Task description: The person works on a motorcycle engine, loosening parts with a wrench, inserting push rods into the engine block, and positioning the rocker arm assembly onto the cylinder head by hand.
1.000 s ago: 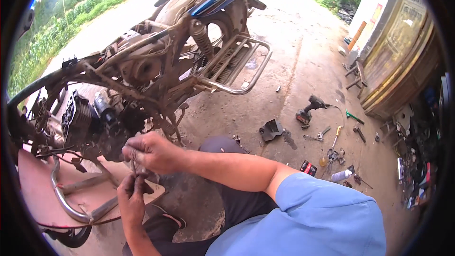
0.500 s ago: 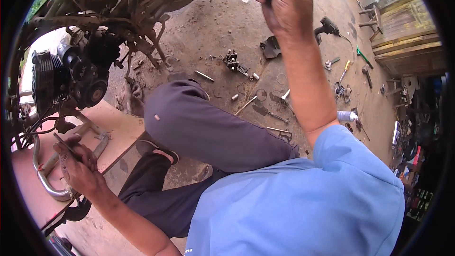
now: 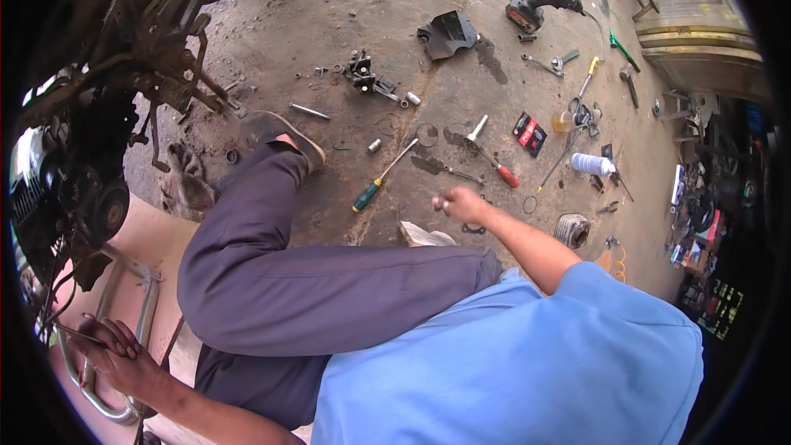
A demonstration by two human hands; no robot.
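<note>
My left hand (image 3: 119, 358) is closed around a thin metal piece (image 3: 76, 332), whose end sticks out past the fingers beside the bent metal tubes of a frame (image 3: 147, 305). Above it hangs a dark engine (image 3: 95, 198) in a motorcycle's frame. My right hand (image 3: 463, 204) is low over the floor with its fingers curled; whether anything is in them I cannot make out. Close to it lie a slim wrench (image 3: 463, 174), a screwdriver with a red handle (image 3: 506, 175) and a screwdriver with a green handle (image 3: 367, 197).
Farther off lie a black plastic cover (image 3: 451, 36), a cordless drill (image 3: 545, 5) and a small mechanical assembly (image 3: 361, 74). To the right are a white spray can (image 3: 592, 165), scissors (image 3: 575, 107) and a finned engine cylinder (image 3: 571, 231). A wooden cabinet (image 3: 700, 12) stands at the far right.
My right hand has come down from high near the motorcycle to just above the floor tools. The view has shifted, and my left hand still grips the thin metal piece.
</note>
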